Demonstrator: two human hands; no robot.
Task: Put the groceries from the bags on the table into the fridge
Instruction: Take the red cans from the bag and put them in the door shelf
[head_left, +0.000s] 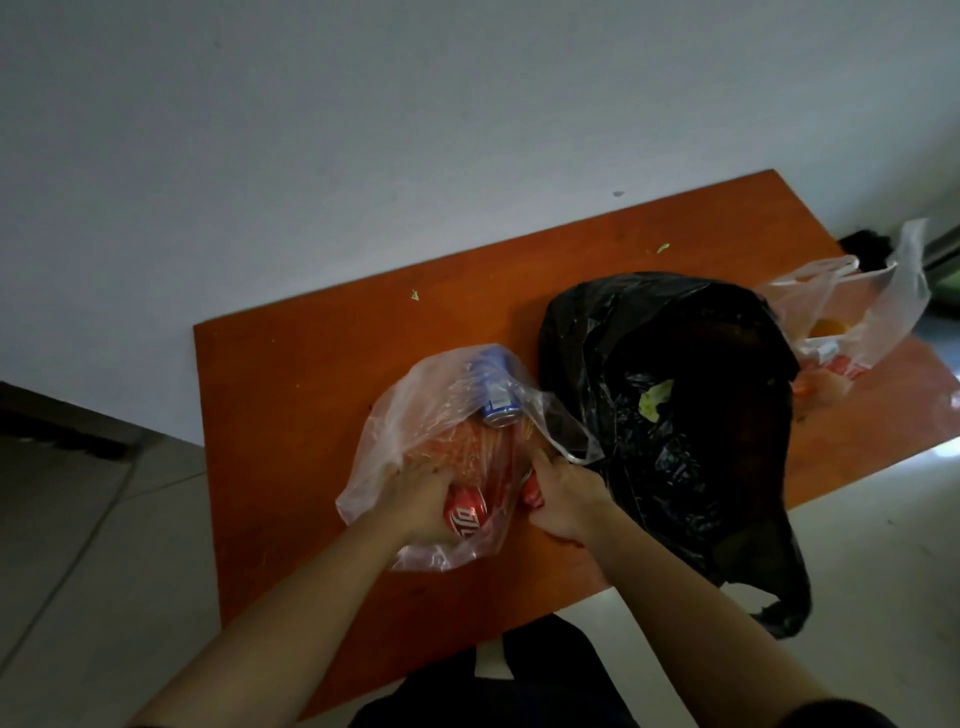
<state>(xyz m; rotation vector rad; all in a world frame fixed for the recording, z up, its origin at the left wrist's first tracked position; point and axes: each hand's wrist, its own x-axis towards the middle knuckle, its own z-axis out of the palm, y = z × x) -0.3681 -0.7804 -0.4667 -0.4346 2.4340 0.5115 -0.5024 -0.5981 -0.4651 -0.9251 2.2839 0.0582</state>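
Observation:
A clear plastic bag (395, 431) lies on the orange table (311, 374). Inside it, at the far end, lies a blue can (496, 397). My left hand (421, 499) reaches into the bag and grips a red cola can (466, 515). My right hand (563, 499) grips a second red can (531, 493), mostly hidden by its fingers, at the bag's right side. A black plastic bag (670, 415) slumps to the right, with a green leaf scrap (655, 399) on it.
Another clear bag (852, 312) holding something orange sits at the table's far right. A white wall runs behind the table. Pale tiled floor (78, 545) surrounds it. The black bag's tail hangs over the table's near edge.

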